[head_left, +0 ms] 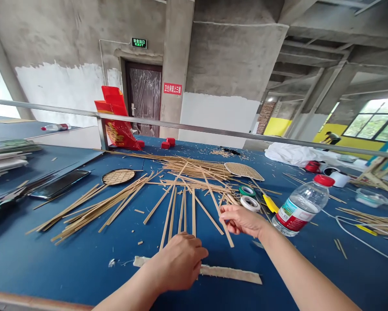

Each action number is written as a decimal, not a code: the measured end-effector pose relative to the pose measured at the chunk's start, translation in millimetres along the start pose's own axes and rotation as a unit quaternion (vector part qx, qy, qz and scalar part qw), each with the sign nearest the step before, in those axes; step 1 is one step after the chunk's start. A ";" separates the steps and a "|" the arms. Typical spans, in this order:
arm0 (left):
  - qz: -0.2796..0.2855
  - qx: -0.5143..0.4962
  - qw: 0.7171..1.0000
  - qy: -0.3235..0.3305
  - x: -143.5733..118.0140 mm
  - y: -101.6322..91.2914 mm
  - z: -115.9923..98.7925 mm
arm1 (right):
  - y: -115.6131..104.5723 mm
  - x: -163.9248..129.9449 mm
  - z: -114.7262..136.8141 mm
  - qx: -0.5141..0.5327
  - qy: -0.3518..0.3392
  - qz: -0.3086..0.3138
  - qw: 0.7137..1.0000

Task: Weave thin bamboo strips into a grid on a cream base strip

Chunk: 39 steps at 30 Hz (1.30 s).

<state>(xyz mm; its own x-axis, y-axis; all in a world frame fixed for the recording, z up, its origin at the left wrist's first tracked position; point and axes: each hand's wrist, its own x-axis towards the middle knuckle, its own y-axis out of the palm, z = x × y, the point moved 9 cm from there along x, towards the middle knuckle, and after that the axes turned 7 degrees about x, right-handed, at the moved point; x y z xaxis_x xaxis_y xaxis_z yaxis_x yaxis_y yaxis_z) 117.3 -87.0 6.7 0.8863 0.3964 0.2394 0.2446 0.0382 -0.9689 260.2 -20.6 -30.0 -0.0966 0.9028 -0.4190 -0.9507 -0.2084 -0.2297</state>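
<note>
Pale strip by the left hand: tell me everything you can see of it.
The pale strip is long, narrow and off-white, apparently cloth, with uneven edges. It lies across the blue tabletop, right end slightly nearer the camera. The left hand hides its middle; I can't tell whether they touch.

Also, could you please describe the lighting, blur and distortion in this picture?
Head view: the window is bright and partly washed out, and the plastic-wrapped door carries pale glare. Head view: the metal rail slants, perhaps from a tilted wide lens; the stacked sheets at the left edge look smeared, while the left hand and right hand read fairly clear.
</note>
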 end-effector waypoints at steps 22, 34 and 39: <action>0.007 -0.049 0.998 -0.043 3.0 6.4 10.6 | 24.9 -7.6 -12.4 0.035 -0.057 -0.012 0.998; -0.004 -0.057 0.998 -0.039 2.1 1.8 11.2 | -83.6 63.0 55.1 -0.458 0.014 -0.265 0.849; -0.011 -0.046 0.998 -0.035 0.9 -0.5 11.8 | -84.7 99.6 50.3 -0.470 0.002 -0.287 0.834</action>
<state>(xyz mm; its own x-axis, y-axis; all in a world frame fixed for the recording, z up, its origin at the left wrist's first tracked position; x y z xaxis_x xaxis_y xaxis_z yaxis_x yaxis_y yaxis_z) 113.3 -75.8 6.7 0.8513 0.4599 0.2527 0.3023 -0.0362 -0.9525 316.3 105.8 -8.1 0.2987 0.9543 -0.0048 -0.1880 0.0539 -0.9807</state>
